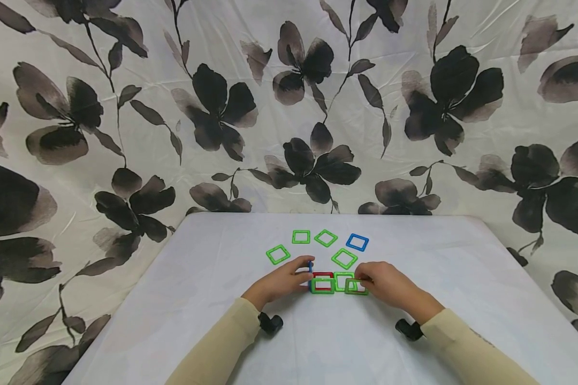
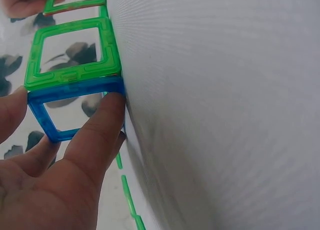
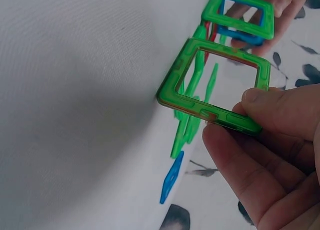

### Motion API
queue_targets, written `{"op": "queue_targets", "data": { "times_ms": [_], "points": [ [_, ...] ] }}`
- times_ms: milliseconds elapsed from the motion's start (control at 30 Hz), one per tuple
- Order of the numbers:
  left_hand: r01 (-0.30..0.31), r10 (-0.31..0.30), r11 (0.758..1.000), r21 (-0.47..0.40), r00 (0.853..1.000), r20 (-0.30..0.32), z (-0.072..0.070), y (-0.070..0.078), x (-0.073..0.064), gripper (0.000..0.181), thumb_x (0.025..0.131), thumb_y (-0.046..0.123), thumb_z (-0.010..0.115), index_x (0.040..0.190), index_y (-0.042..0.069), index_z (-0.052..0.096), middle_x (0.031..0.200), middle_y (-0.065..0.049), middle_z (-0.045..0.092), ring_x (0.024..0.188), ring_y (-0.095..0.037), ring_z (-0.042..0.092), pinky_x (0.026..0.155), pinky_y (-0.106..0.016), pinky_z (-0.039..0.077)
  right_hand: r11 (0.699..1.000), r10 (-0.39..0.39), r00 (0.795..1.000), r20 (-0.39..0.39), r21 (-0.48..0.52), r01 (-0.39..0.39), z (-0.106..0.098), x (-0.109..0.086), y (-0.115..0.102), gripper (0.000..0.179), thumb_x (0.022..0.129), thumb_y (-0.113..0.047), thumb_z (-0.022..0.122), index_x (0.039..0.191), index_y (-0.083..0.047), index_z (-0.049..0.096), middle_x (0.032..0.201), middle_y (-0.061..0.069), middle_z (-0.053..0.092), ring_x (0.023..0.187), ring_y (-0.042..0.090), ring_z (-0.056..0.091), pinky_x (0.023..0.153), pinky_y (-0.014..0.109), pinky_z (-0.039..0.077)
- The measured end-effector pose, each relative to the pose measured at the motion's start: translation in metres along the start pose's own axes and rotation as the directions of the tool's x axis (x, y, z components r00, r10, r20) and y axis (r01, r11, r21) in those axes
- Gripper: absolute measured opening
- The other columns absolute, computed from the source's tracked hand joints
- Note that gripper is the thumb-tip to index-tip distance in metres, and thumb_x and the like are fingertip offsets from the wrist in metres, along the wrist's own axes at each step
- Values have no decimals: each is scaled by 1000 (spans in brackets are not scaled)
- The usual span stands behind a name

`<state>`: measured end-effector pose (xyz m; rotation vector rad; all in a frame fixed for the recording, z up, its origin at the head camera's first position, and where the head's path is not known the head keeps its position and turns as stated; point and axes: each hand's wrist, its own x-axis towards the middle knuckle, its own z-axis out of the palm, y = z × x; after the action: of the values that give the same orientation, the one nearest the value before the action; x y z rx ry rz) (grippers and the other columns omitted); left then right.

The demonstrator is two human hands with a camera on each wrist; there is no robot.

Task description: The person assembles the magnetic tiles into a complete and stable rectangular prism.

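Observation:
My left hand (image 1: 283,279) holds an upright blue square magnetic tile (image 2: 42,119) by its edges, thumb on one side and fingers on the other. An upright green tile (image 2: 72,75) meets that blue tile along one edge, forming a corner. Behind the green one, a red tile (image 1: 323,275) shows partly. Between the hands a further green tile (image 1: 337,282) lies flat beside them. My right hand (image 1: 390,284) pinches one more green square tile (image 3: 172,88) between thumb and fingers, tilted up with its lower corner close to the table.
Farther back on the white table (image 1: 197,321) lie several loose tiles: a green tile (image 1: 278,254) on the left, a green tile (image 1: 344,259) nearer the right hand, and a blue tile (image 1: 357,242) at the right. A flower-patterned cloth (image 1: 270,133) hangs behind the table.

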<state>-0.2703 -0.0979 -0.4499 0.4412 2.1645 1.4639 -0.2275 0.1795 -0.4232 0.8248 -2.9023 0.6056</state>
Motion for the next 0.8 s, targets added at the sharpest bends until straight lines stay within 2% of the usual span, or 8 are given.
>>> {"op": "queue_targets", "data": {
  "times_ms": [367,800],
  "points": [
    [-6,6,1000,12,1000,2,-1,0,-2,53,102,22,50,151,16,32,156,-10,32,138,-28,42,102,-41,49,1000,-22,1000,-7,-14,22,7,9,-10,12,88,-5,68,92,-15,70,89,-2,70,78,3,57,72,26,53],
    [1,-1,1000,16,1000,-6,1,1,-3,52,102,20,50,151,16,32,156,-10,32,137,-28,42,102,-42,49,1000,-12,1000,6,4,12,11,14,-16,11,87,-5,68,91,-14,69,90,-1,70,77,4,57,72,27,54]
  ]
}}
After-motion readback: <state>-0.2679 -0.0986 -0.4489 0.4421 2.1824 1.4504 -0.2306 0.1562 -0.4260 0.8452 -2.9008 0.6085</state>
